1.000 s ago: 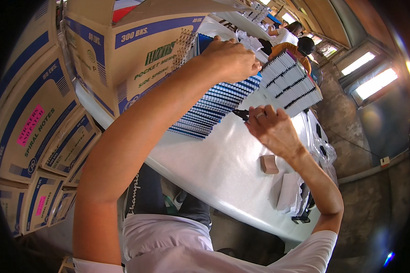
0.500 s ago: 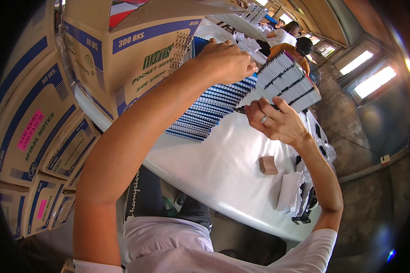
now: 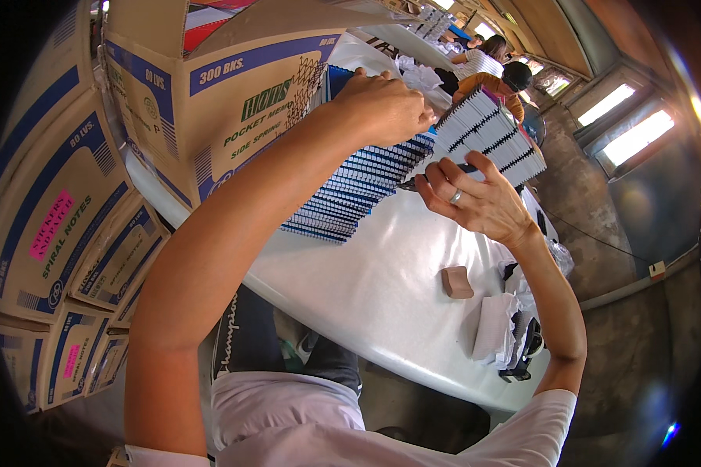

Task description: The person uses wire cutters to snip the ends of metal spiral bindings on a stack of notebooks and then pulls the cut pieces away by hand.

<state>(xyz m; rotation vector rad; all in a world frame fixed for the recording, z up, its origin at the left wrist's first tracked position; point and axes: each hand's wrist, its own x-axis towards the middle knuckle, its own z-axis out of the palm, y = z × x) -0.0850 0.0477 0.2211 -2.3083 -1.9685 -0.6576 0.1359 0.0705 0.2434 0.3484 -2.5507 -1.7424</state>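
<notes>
A stack of blue spiral notebooks (image 3: 343, 196) leans on the white table, its wire-bound edges facing me. My left hand (image 3: 389, 113) lies over the upper end of the stack, its fingers curled around the notebooks there; the fingertips are partly hidden. To the right, my right hand (image 3: 475, 198) is closed around a slim dark tool (image 3: 406, 185). The tool's tip points left, close to the wire spirals; whether it touches them I cannot tell. Most of the tool is hidden by my fingers, so its kind is unclear.
Cardboard cartons (image 3: 54, 210) are piled at the left, with an open carton (image 3: 249, 101) beside the stack. Beyond my right hand stand white notebooks with black spirals (image 3: 494, 132). A brown block (image 3: 457, 282) and white paper (image 3: 494, 327) lie on the table (image 3: 366, 288). Other people (image 3: 491, 66) work farther back.
My right hand has shifted very slightly, and its fingers have opened a little around the dark tool. My left hand stays on the notebooks, almost unmoved.
</notes>
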